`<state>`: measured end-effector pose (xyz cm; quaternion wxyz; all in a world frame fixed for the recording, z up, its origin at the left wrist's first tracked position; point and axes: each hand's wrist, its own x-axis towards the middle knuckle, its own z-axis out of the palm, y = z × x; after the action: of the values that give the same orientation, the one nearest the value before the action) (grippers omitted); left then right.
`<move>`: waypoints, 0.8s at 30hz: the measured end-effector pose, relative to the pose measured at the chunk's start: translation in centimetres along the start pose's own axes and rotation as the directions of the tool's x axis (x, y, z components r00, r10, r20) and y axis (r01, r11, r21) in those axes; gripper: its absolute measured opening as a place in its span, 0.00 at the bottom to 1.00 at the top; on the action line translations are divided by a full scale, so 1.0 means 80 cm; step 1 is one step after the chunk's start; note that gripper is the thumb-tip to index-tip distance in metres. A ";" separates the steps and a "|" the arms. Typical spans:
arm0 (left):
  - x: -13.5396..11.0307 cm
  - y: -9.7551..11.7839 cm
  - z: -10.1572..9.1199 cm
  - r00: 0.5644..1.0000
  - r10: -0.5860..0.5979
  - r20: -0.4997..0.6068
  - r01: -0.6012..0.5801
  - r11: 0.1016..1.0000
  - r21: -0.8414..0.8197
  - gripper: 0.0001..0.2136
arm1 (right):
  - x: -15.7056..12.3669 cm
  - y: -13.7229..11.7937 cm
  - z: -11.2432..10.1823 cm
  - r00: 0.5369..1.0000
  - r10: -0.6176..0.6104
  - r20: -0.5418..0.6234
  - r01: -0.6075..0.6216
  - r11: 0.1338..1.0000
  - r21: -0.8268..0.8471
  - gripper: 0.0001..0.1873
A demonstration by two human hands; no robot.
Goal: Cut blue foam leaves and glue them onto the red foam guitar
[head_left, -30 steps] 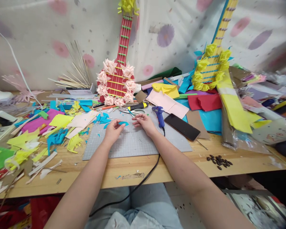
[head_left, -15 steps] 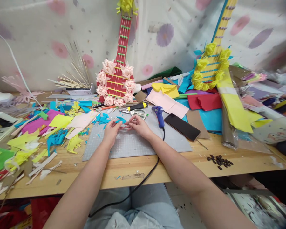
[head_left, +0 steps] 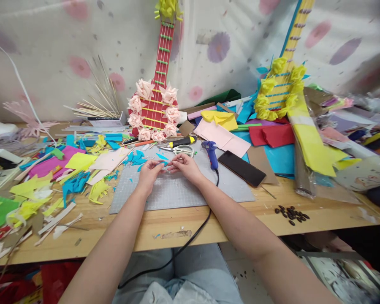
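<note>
Over the grey cutting mat (head_left: pixel 177 198), my left hand (head_left: pixel 148 175) is closed in a pinch on a small blue crepe paper leaf (head_left: pixel 165 163), mostly covered by the fingers. My right hand (head_left: pixel 187 168) meets it from the right, its fingertips pinched together at the same leaf. Just beyond the left hand lie more blue paper leaves (head_left: pixel 137 158) in a loose pile. Scissors (head_left: pixel 183 149) with pale handles and a yellow-black cutter (head_left: pixel 186 141) rest behind the fingers. To the right, a blue glue gun (head_left: pixel 213 155) lies on the mat, its black cord running down over the table edge.
A red paper guitar (head_left: pixel 155 109) with pink roses leans at the back; a yellow one (head_left: pixel 278 93) stands right. A phone (head_left: pixel 242 168) lies beside the mat, dark seeds (head_left: pixel 292 214) near the front edge. Paper scraps (head_left: pixel 79 162) cover the left; folded paper (head_left: pixel 223 137) lies behind.
The blue leaf between my fingers shows less of its face than before, now a narrow sliver. My fingertips have shifted slightly; both arms stay in place.
</note>
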<state>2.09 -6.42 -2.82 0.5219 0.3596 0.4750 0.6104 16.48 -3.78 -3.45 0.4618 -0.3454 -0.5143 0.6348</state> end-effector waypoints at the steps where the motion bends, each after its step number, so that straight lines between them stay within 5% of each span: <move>1: 0.000 0.000 0.000 1.000 -0.001 0.006 0.001 1.000 -0.007 0.18 | 0.000 0.000 0.000 1.000 0.006 0.003 -0.006 1.000 -0.013 0.09; 24: 0.003 -0.006 -0.002 0.996 0.084 -0.015 -0.080 0.979 0.190 0.14 | -0.001 0.001 0.006 0.996 0.081 0.030 -0.081 0.996 -0.024 0.08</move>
<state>2.05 -6.25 -3.33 0.4545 0.4196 0.5215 0.5876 16.05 -3.99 -3.41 0.4238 -0.3615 -0.5141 0.6522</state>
